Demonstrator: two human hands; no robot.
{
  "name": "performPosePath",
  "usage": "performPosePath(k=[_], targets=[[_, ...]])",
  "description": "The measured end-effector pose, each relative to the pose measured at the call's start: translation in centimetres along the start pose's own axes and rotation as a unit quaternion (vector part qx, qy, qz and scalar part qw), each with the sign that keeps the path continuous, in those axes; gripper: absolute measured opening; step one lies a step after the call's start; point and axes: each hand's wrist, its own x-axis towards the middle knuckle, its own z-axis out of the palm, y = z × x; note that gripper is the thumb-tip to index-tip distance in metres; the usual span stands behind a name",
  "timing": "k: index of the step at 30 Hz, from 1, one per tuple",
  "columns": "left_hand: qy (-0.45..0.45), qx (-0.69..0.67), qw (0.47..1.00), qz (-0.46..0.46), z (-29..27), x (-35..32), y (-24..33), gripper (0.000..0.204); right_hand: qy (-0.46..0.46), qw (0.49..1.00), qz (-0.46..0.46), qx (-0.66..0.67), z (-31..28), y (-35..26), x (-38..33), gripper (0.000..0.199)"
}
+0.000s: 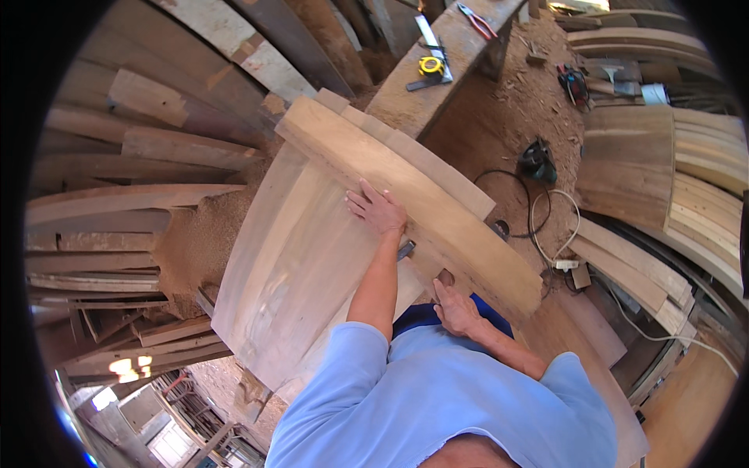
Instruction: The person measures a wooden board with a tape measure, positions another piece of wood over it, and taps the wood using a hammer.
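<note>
A long, thick wooden plank (421,204) crosses a wide pale wooden panel (292,249) in front of me. My left hand (380,210) lies on the wood at the plank's near edge, its fingers spread. Close to my body, my right hand (459,310) rests by the same edge with fingers stretched out. A small dark brown rounded spot or piece (445,277) is beside its fingertips; I cannot tell which. Between the hands, a short dark metal piece (406,249) sticks up beside my left forearm.
Beyond the plank, a bench beam (460,48) carries a yellow tape measure (431,66), a square (434,43) and red-handled pliers (477,22). A dark power tool (537,161) and a pale cable (577,210) lie at right. Boards and sawdust (199,246) are at left.
</note>
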Motion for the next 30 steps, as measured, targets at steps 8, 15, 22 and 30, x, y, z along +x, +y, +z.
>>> performPosePath(k=[8,15,22,30], targets=[[0.000,-0.023,1.000,-0.002,-0.8,0.0,-0.6,0.071,0.003,0.999,0.000,-0.033,-2.9,-1.9,1.4,0.031],[-0.010,-0.175,0.983,0.063,-1.0,0.7,-6.2,0.071,-0.004,0.998,-0.044,-0.041,-6.0,-0.5,1.0,0.025],[-0.032,0.020,0.998,0.059,-1.9,0.5,-6.1,0.066,0.024,0.997,-0.060,-0.049,-4.1,-0.2,1.4,0.031],[-0.031,0.035,0.994,0.100,-1.9,2.7,-7.6,0.068,-0.055,0.997,-0.019,-0.054,-3.5,-2.4,1.0,0.053]])
